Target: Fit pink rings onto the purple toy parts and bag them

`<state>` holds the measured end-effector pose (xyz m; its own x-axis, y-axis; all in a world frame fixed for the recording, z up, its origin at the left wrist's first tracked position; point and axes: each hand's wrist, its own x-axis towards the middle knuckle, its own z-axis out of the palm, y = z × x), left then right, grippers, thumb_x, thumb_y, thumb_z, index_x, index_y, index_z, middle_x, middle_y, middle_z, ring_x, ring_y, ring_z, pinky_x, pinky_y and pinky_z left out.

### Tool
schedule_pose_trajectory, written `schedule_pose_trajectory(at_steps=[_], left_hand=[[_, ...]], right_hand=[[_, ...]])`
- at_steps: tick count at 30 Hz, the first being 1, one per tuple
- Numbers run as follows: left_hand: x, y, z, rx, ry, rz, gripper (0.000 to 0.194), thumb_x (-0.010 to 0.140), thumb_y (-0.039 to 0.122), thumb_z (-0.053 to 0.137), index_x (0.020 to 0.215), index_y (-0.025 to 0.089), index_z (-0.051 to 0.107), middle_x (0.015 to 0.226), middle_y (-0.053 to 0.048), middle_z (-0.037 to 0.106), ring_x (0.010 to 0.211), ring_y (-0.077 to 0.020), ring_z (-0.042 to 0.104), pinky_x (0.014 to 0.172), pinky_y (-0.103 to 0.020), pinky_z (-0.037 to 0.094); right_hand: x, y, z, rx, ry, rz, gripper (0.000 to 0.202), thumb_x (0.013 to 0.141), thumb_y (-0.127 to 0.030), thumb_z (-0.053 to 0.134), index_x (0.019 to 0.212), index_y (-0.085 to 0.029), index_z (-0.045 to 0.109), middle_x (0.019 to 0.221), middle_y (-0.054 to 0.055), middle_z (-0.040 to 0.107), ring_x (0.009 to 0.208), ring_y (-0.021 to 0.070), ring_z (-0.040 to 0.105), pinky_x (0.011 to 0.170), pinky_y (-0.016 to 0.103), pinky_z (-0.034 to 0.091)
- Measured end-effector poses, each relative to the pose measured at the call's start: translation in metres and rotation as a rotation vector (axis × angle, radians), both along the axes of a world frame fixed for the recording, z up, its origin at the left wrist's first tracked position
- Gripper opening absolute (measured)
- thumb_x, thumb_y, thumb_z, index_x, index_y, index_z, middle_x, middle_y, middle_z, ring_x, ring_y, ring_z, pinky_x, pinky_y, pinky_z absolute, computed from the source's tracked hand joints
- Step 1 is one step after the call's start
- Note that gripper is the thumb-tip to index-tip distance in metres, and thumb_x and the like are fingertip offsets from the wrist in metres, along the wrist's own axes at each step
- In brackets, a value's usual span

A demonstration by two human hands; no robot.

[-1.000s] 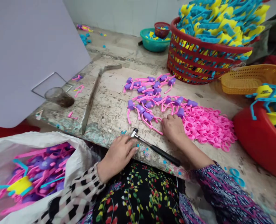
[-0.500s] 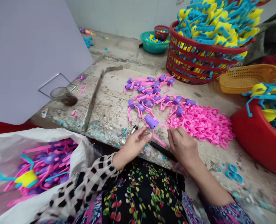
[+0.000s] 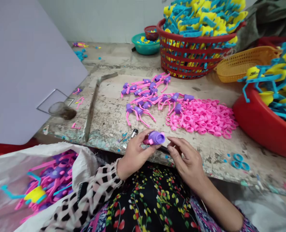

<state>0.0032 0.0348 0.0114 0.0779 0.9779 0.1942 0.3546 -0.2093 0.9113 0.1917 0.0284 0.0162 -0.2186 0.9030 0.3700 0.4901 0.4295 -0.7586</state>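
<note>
- Fingers (image 3: 143, 133) of the left hand (image 3: 133, 156) were bent round a purple piece (image 3: 155, 137), cup-shaped with pink parts, thumb below and forefinger above.
- Held up in front of the person, the purple piece was between the two hands, above the near edge of the tabletop (image 3: 111, 120).
- Its long axis ran roughly left to right, angled somewhat toward the camera; the hollow mouth pointed to the right hand (image 3: 187, 158), while the other end sat back in the left hand.
- On that right hand the fingers were curled, their tips just beside the mouth, with a gap between; whether they had hold of anything small could not be told.
- Half a second earlier, pink limbs had stretched from the purple piece toward the right hand, which pinched one; now the mouth faced that side, and most of the pink was hidden by the left hand.
- A second earlier, the left hand had rested at the head of the hammer (image 3: 163, 149) and the right hand had been at the purple-and-pink pieces (image 3: 153, 91).
- Underneath the hands lay the hammer, partly covered; beyond it were those pieces, with a heap of pink rings (image 3: 207, 117) touching them on the right.
</note>
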Motion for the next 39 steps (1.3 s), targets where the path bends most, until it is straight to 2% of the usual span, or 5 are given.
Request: schedule_pose_trajectory(at_steps=[6,15,24,31,39], left_hand=[[-0.002,-0.004,-0.006,0.352,0.508,0.01,0.034,0.088,0.028,0.055,0.121,0.02,0.052,0.105,-0.006,0.069,0.086,-0.0182,0.063,0.083,-0.033,0.043],[0.001,-0.007,-0.016,0.372,0.56,0.036,0.034,0.085,0.027,0.055,0.118,0.02,0.049,0.101,-0.006,0.066,0.087,-0.0194,0.061,0.084,-0.035,0.043],[-0.006,-0.004,-0.015,0.016,0.415,-0.111,0.028,0.094,0.035,0.044,0.105,0.017,0.062,0.103,-0.008,0.067,0.099,-0.0214,0.061,0.092,-0.037,0.045],[-0.013,0.0,-0.016,-0.432,0.264,-0.274,0.051,0.096,0.051,0.033,0.133,0.022,0.053,0.137,-0.005,0.056,0.129,-0.0233,0.049,0.11,-0.04,0.036],[-0.024,0.014,0.004,-0.593,0.413,-0.482,0.068,0.091,0.062,0.03,0.143,0.02,0.04,0.15,-0.006,0.038,0.14,-0.0265,0.032,0.116,-0.042,0.021]], right_hand=[[-0.012,-0.008,0.0,-0.223,0.3,-0.009,0.034,0.084,-0.033,0.065,0.115,-0.023,0.052,0.083,0.0,0.06,0.062,0.011,0.055,0.054,0.023,0.049],[-0.015,-0.007,-0.018,-0.198,0.232,-0.079,0.025,0.085,-0.031,0.063,0.107,-0.022,0.054,0.081,0.0,0.063,0.064,0.0119,0.058,0.058,0.025,0.05],[-0.007,-0.005,-0.035,0.203,-0.03,0.087,0.029,0.088,-0.015,0.057,0.116,-0.02,0.053,0.103,0.01,0.069,0.1,0.0206,0.065,0.085,0.037,0.055],[-0.016,-0.012,-0.033,0.156,0.118,0.088,0.024,0.088,-0.016,0.057,0.111,-0.021,0.056,0.096,0.007,0.071,0.094,0.0187,0.068,0.079,0.033,0.057],[-0.016,-0.013,-0.034,0.156,0.184,0.144,0.023,0.086,-0.014,0.06,0.108,-0.021,0.056,0.099,0.008,0.07,0.095,0.0181,0.068,0.08,0.033,0.057]])
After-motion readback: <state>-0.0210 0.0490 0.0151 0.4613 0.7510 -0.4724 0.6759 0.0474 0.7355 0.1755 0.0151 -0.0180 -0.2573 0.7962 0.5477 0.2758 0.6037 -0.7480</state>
